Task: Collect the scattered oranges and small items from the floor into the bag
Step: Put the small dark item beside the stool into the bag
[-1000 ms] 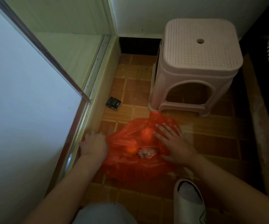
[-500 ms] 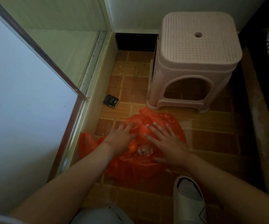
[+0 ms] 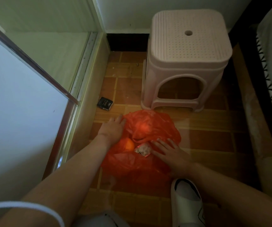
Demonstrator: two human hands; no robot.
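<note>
Orange plastic bag (image 3: 141,161): crumpled flat on the tiled floor (image 3: 205,141), lying between both hands, no clear long axis. Orange (image 3: 128,144): in the bag's opening, just below the left hand (image 3: 114,128). White packet (image 3: 142,149): beside the right hand's fingertips (image 3: 155,142), print unreadable. Left hand: open, palm down, on the bag's upper-left edge. Right hand (image 3: 173,154): open, fingers spread, pressed flat on the bag. Black packet (image 3: 105,103): above the left hand, marked "FACE". Pink stool (image 3: 187,63): beyond. White slipper (image 3: 187,202): below the right hand.
</note>
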